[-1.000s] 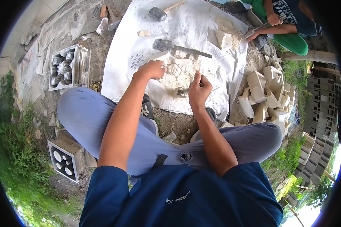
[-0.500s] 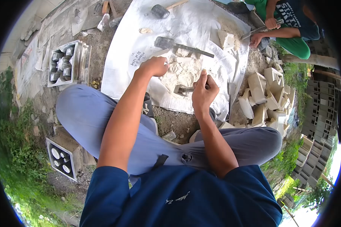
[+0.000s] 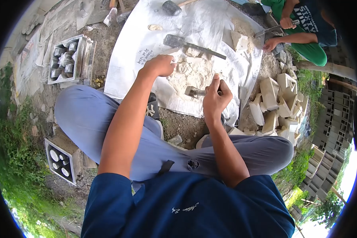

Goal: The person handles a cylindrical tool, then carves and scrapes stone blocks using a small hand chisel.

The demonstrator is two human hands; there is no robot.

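My right hand (image 3: 217, 97) is closed around the handle of a hammer (image 3: 193, 92), its thumb stretched along the top. The hammer's metal head lies low over the near edge of a heap of pale crushed stone (image 3: 192, 75). My left hand (image 3: 161, 66) is closed at the heap's left side, knuckles up. A small whitish bit shows at its fingertips, but what it holds is mostly hidden. Beyond both hands lies a dark-headed mallet (image 3: 173, 41), with a long dark bar (image 3: 206, 51) running right from it. Pale stone lumps (image 3: 192, 52) sit beside the bar.
A white sheet (image 3: 123, 71) with handwriting lies under the heap. Another mallet (image 3: 171, 8) lies farther back. Broken hollow blocks (image 3: 270, 93) are piled at right. Metal moulds (image 3: 66, 59) stand at left. A co-worker's hands (image 3: 271, 43) hold a tool at upper right.
My view has shifted slightly. My left hand has moved a little left, and the hammer head has tilted slightly on the heap's edge. The co-worker's upper hand has moved slightly.
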